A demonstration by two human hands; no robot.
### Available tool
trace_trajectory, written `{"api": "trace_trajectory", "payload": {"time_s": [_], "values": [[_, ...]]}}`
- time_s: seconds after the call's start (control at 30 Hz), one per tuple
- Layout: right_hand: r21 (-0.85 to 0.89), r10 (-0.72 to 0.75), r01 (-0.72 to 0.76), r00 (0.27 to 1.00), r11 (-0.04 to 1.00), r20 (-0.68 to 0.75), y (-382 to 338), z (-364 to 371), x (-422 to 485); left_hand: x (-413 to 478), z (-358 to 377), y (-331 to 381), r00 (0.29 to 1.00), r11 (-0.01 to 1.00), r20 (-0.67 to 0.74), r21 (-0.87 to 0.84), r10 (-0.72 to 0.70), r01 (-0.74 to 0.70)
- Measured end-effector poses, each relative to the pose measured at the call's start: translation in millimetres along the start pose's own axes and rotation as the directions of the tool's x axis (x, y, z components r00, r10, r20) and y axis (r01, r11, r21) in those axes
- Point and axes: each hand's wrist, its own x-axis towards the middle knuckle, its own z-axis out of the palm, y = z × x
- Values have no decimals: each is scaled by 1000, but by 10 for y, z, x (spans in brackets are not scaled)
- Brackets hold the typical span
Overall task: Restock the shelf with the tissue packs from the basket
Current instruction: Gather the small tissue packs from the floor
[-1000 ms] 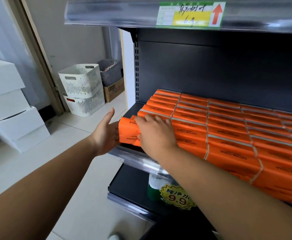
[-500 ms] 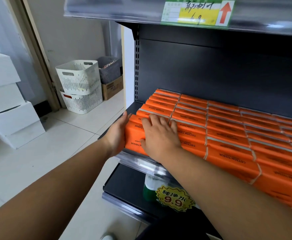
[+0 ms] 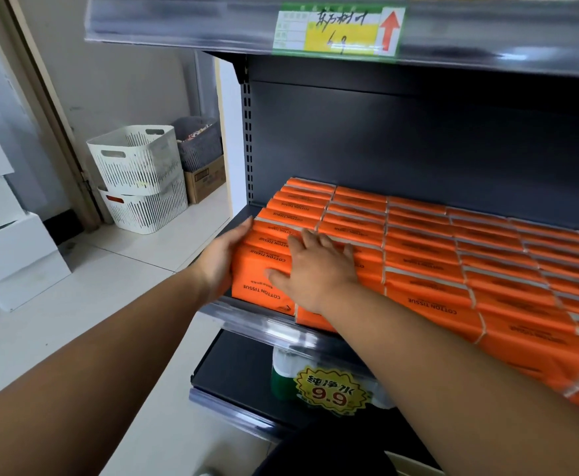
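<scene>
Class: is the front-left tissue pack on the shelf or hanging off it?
On it: the pack sits behind the shelf rail, left hand against its end, right hand flat on top.

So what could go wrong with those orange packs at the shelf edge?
The front pack sits at the shelf lip, by the open left end. It could slip off if the left hand lets go. The right hand, pressing on top, might dent packs or skew the rows.

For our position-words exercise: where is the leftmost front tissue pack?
Head view: the tissue pack sits at the front left corner of the shelf, left hand against its outer side, right hand flat on top, more orange packs to its right.
</scene>
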Motion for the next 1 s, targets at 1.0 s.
{"api": "trace_trajectory", "payload": {"time_s": [1.0], "values": [[163, 25, -45, 992, 986, 123, 1849, -100, -1089, -157, 1105, -28, 850, -465, 516, 730, -105, -500]]}}
